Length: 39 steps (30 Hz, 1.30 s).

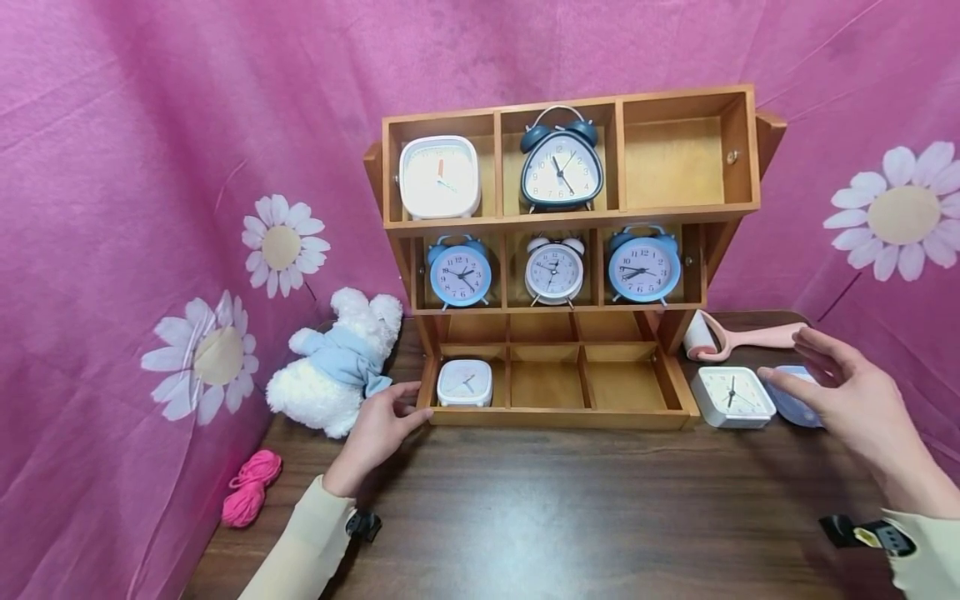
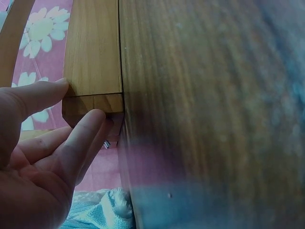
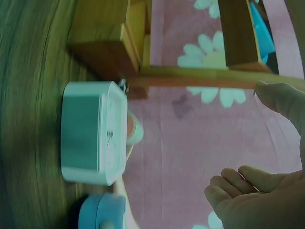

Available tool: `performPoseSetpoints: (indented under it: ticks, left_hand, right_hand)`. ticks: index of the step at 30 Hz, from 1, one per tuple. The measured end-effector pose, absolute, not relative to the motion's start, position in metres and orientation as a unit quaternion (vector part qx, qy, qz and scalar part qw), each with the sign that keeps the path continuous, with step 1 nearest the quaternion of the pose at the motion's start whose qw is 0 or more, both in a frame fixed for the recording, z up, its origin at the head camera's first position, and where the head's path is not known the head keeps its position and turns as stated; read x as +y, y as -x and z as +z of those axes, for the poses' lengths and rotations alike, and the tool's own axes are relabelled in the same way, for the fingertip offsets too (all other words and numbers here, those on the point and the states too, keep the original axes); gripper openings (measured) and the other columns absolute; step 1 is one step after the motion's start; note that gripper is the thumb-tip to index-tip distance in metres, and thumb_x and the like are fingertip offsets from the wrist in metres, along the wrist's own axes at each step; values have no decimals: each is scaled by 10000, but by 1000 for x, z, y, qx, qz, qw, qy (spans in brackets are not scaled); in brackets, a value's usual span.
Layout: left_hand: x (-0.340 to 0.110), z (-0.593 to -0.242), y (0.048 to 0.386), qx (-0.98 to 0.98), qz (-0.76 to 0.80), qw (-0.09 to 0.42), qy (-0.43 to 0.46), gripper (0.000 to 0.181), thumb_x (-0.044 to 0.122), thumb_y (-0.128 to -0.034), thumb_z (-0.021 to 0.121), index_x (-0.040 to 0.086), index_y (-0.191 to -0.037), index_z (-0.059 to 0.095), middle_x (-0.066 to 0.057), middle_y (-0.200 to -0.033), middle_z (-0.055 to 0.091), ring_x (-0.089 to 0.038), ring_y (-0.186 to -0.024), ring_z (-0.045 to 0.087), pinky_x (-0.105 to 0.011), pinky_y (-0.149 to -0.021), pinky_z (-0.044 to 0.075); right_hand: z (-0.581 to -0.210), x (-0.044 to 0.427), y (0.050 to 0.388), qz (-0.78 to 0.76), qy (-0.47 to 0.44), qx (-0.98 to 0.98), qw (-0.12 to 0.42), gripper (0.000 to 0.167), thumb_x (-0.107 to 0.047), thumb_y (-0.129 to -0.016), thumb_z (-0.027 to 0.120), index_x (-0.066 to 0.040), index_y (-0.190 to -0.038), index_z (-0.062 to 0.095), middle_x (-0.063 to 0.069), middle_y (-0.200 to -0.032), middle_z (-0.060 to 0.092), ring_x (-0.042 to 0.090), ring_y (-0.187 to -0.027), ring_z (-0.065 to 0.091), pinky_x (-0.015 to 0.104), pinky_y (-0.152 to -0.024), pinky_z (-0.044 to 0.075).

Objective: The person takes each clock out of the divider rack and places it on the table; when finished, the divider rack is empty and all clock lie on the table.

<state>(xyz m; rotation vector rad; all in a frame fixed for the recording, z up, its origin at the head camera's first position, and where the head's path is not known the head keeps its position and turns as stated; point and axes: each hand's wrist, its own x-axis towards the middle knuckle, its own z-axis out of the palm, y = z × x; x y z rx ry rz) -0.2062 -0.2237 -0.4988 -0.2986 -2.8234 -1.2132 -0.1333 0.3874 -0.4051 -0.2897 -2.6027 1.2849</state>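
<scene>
Wooden rack (image 1: 555,419) is right beside my left hand (image 1: 378,433), fingers pinching its lower front corner. I'd guess mostly done: 6 clocks (image 1: 647,271) racked. Remaining: white square clock (image 1: 733,397), clean, lying dial-up, just left of my right hand (image 1: 862,400), fingers released, grasping nothing.

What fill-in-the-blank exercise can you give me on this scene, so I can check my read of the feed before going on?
1. The wooden shelf holds ____ clocks in all.
2. Its white twin-bell alarm clock stands between two alarm clocks coloured ____.
3. The left hand touches the ____ tier of the wooden shelf.
4. The lint roller behind the square white clock has a ____ handle.

Missing words: six; blue; bottom; pink.
</scene>
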Motion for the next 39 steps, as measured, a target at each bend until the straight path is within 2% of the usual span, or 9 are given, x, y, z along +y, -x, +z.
performPoseSetpoints:
  ticks: [6, 9, 13, 16, 23, 30, 34, 37, 39]
  left_hand:
    - [-225, -502, 207, -913, -389, 39, 118, 569, 360, -987, 888, 24, -1418, 728, -152, -1087, 839, -157, -877, 803, -276, -654, 567]
    - [-222, -494, 203, -913, -390, 36, 114, 561, 358, -986, 889, 32, -1415, 732, -142, -1091, 841, -146, -883, 802, -264, -669, 569]
    - [-214, -475, 194, -915, -391, 24, 92, 519, 250, -982, 887, 19, -1419, 728, -143, -1077, 848, -180, -906, 813, -283, -712, 584]
    - [-209, -466, 189, -916, -392, 21, 83, 503, 188, -978, 881, -2, -1417, 724, -148, -1045, 848, -209, -903, 812, -295, -716, 581]
    - [-216, -478, 195, -915, -388, 35, 106, 529, 297, -987, 884, 11, -1405, 731, -90, -999, 846, -102, -841, 771, -264, -674, 556]
    - [-210, -471, 192, -919, -383, 28, 86, 494, 231, -996, 873, 7, -1412, 729, -138, -1051, 843, -188, -886, 798, -287, -697, 570]
    - [-206, -463, 187, -924, -379, 12, 59, 495, 210, -995, 874, 30, -1432, 727, -122, -1077, 848, -192, -931, 805, -287, -735, 574]
    - [-210, -470, 190, -919, -384, 23, 80, 498, 239, -997, 873, 13, -1416, 727, -128, -1044, 844, -188, -896, 796, -300, -705, 569]
    - [-212, -473, 190, -916, -390, 30, 92, 511, 268, -995, 876, 7, -1409, 729, -136, -1032, 841, -181, -877, 791, -307, -695, 572]
  right_hand:
    - [-408, 366, 130, 489, 61, -861, 125, 843, -186, -1000, 870, -151, -1725, 441, -404, -1343, 590, -367, -1083, 507, -60, -894, 435]
    - [-412, 355, 128, 492, 47, -861, 120, 833, -171, -998, 870, -168, -1719, 453, -375, -1361, 603, -339, -1137, 520, -50, -911, 444]
    - [-416, 340, 127, 462, 34, -880, 100, 867, -256, -1023, 854, -102, -1741, 394, 0, -1690, 564, -270, -1280, 480, -53, -950, 424]
    - [-419, 331, 129, 459, 28, -884, 84, 884, -291, -1032, 843, -73, -1746, 369, 206, -1754, 463, -243, -1310, 474, -45, -950, 433]
    - [-422, 315, 129, 499, -7, -863, 82, 791, -200, -1018, 856, -37, -1683, 459, -284, -1482, 599, -270, -1263, 511, -18, -961, 464]
    - [-427, 299, 131, 504, -34, -858, 93, 756, -136, -997, 867, 6, -1641, 497, -317, -1410, 569, -273, -1265, 507, -6, -992, 466]
    - [-429, 288, 131, 498, -40, -863, 77, 782, -150, -993, 872, 30, -1646, 480, 30, -1575, 651, -279, -1249, 499, -5, -1003, 459]
    - [-428, 276, 129, 501, -44, -862, 59, 809, -180, -998, 870, 20, -1665, 457, 298, -1648, 559, -281, -1239, 491, -6, -1003, 453]
    - [-428, 268, 128, 502, -46, -862, 50, 817, -203, -1000, 871, 6, -1672, 453, 315, -1650, 549, -287, -1221, 488, -2, -1000, 452]
